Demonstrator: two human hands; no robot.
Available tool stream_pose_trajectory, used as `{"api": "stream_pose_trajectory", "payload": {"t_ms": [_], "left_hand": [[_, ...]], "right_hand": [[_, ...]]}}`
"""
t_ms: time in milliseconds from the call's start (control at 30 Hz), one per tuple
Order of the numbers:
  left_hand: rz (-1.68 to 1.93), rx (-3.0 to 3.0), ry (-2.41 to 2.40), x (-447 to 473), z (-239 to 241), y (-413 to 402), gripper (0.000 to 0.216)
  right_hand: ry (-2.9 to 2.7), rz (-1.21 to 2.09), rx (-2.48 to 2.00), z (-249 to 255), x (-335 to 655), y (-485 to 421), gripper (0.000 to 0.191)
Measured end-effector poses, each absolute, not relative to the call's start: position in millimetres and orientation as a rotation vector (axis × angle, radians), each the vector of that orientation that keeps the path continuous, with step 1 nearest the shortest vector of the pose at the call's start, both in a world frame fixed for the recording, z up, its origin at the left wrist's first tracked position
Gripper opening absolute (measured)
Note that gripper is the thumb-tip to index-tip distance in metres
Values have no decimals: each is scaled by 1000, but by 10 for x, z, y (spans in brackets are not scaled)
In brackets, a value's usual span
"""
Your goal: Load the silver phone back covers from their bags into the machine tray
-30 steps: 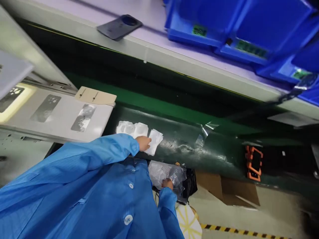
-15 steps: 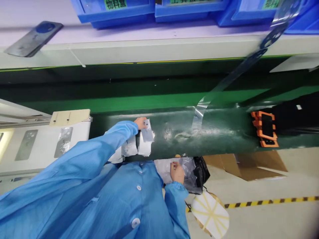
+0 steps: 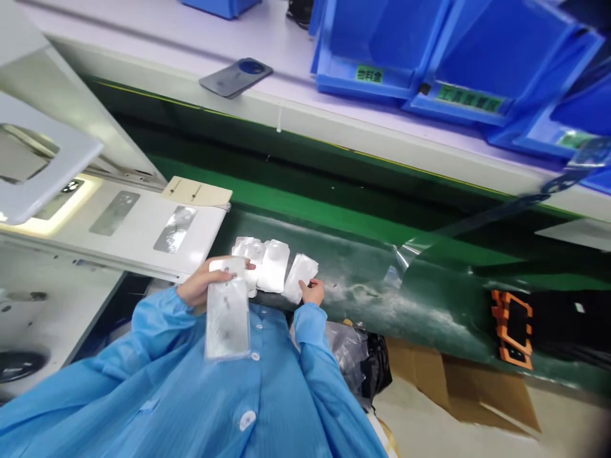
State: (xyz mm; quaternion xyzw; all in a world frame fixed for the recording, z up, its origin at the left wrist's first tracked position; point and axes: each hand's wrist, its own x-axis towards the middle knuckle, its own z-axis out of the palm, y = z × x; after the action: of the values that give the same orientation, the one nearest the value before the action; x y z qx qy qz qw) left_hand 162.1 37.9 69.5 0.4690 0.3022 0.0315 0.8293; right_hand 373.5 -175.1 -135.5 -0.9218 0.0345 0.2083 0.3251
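Observation:
In the head view, my left hand (image 3: 200, 283) is closed around the top of some phone-shaped translucent films (image 3: 228, 324). The films hang upright in front of my chest, with camera holes near their top; how many there are I cannot tell. My right hand (image 3: 312, 292) pinches the lower right edge of a tilted pile of pale phone films (image 3: 300, 270) on the dark green table. To the left of that pile lie a white pile of films (image 3: 273, 266) and another pile (image 3: 248, 245), partly hidden behind my left fingers.
At left, a white machine bed (image 3: 143, 235) carries phone-back shapes, beside a cream block (image 3: 195, 191). Above the table runs a shelf with a grey phone back (image 3: 236, 76) and blue bins (image 3: 367, 51). A film strip (image 3: 487, 219) hangs down at right, near orange frames (image 3: 513, 327).
My left hand has come back from the piles toward my chest, holding films. My right hand has risen from beside the plastic bags to the right pile. The view has swung left.

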Motion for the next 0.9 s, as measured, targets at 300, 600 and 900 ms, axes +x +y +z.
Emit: {"api": "stream_pose_trajectory", "payload": {"t_ms": [300, 600, 900], "left_hand": [[-114, 269, 414, 901, 659, -233, 66], [55, 445, 605, 1065, 507, 319, 43], [-39, 547, 463, 1449, 392, 366, 43]], "right_hand": [[121, 580, -2354, -1284, 3740, -1653, 18], [-30, 468, -2188, -612, 3632, -1748, 28], [-756, 878, -1786, 388, 2318, -1264, 32]]}}
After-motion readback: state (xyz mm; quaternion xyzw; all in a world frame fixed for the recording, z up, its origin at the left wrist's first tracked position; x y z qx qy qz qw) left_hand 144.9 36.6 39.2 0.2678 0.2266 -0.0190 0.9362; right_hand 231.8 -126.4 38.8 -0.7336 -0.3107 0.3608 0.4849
